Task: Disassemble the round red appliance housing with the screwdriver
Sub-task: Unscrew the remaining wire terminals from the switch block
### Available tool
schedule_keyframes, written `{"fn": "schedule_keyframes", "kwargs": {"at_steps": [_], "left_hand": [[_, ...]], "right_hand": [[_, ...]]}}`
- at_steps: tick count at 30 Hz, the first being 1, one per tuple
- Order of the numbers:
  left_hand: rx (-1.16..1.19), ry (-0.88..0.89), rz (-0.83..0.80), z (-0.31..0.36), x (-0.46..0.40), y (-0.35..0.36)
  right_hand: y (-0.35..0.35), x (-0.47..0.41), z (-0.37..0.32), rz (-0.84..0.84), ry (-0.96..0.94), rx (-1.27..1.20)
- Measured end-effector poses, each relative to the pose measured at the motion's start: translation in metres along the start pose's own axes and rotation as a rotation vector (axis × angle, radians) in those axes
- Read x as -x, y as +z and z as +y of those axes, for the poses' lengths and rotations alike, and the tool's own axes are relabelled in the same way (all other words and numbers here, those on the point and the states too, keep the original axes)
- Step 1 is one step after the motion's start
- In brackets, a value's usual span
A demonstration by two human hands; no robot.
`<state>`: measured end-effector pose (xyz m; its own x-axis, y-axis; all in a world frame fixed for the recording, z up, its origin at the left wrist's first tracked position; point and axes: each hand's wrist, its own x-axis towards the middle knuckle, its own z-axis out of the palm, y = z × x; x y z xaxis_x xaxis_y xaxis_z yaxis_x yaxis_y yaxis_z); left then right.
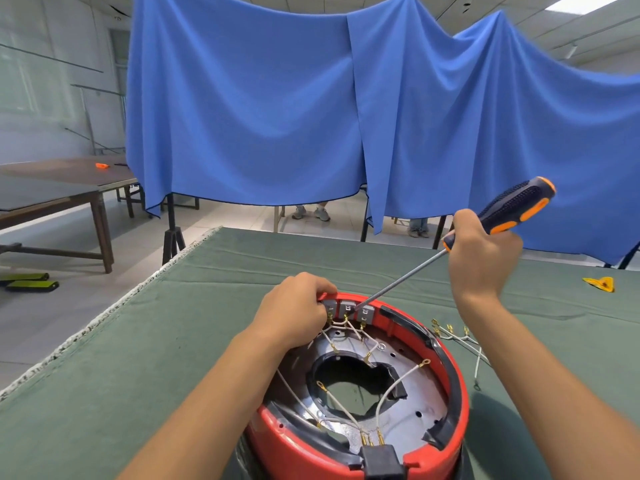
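The round red housing (457,403) stands open side up on the green cloth, near the front edge. Inside it are a metal plate with a central hole and several white wires with brass terminals. My left hand (294,313) grips the housing's far rim beside three grey switch blocks (346,309). My right hand (483,258) holds the black-and-orange screwdriver (512,209) by its handle. Its long shaft slants down to the left, and the tip sits at the middle and right switch blocks.
The table's green cloth (207,341) spreads to all sides. A loose bundle of white wires (460,337) lies right of the housing. A yellow part (601,283) lies far right. Blue drapes (311,116) hang behind the table; wooden tables (52,188) stand at the left.
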<state>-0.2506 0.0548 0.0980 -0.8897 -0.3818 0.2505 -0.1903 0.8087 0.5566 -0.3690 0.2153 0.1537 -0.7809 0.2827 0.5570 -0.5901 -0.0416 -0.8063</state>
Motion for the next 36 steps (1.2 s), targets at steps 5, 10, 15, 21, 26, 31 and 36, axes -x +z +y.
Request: {"fn": "schedule_keyframes", "kwargs": {"at_steps": [5, 10, 15, 21, 26, 31, 36], "left_hand": [[-0.010, -0.001, -0.006, 0.000, 0.001, 0.001], [-0.008, 0.001, -0.003, 0.001, 0.002, 0.000], [0.002, 0.003, -0.002, 0.002, 0.001, 0.000], [-0.014, 0.003, 0.003, 0.001, 0.002, 0.000], [-0.018, 0.010, 0.000, 0.003, 0.003, 0.000], [-0.015, 0.012, -0.003, 0.003, 0.003, 0.000], [-0.010, 0.007, -0.002, 0.002, 0.002, 0.000]], "right_hand": [[-0.003, 0.016, -0.012, -0.050, -0.120, -0.052], [0.000, 0.018, -0.017, -0.079, -0.160, -0.014], [-0.003, 0.016, -0.017, -0.082, -0.129, 0.002], [0.002, 0.007, -0.016, -0.116, -0.103, 0.098], [0.012, -0.014, -0.010, -0.125, 0.031, 0.226], [0.020, -0.026, 0.001, -0.093, 0.133, 0.260], [0.022, -0.029, 0.009, -0.080, 0.192, 0.273]]}}
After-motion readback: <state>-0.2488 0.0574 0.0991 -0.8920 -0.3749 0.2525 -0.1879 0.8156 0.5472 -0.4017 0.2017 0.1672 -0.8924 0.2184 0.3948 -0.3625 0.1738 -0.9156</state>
